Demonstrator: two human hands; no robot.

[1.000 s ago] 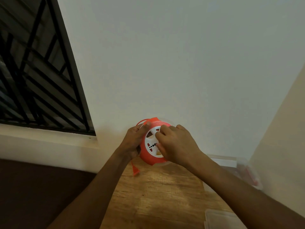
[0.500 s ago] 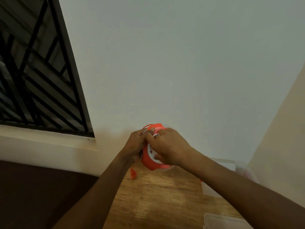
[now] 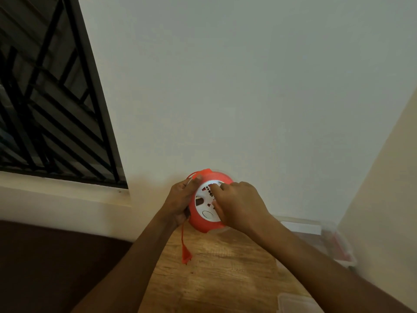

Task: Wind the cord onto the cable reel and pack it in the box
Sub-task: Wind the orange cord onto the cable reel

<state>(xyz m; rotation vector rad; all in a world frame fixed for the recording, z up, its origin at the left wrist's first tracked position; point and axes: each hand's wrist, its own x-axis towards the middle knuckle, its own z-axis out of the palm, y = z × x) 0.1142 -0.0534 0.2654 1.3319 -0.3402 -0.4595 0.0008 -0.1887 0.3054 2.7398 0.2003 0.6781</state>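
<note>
While a barred window (image 3: 45, 98) fills the far left of the view, the left hand (image 3: 180, 201) grips the left edge of the orange cable reel (image 3: 203, 224), thumb hooked over the rim and fingers wrapped behind, its grip closed on the reel. From under that hand a short length of orange cord (image 3: 182, 236) hangs down, ending in an orange plug (image 3: 186, 256) that dangles just above the wooden worktop (image 3: 214, 279). The reel is held up above the far end of the worktop, close to the pale wall (image 3: 248, 86), its white socket face turned toward the camera. Right of it, the right hand (image 3: 240, 205) lies over that white face with fingers curled in a narrow grip; what exactly they pinch I cannot tell. Farther right, a clear plastic box (image 3: 334, 240) stands at the worktop's right side, and a clear lid (image 3: 297, 303) lies at the near right edge
</note>
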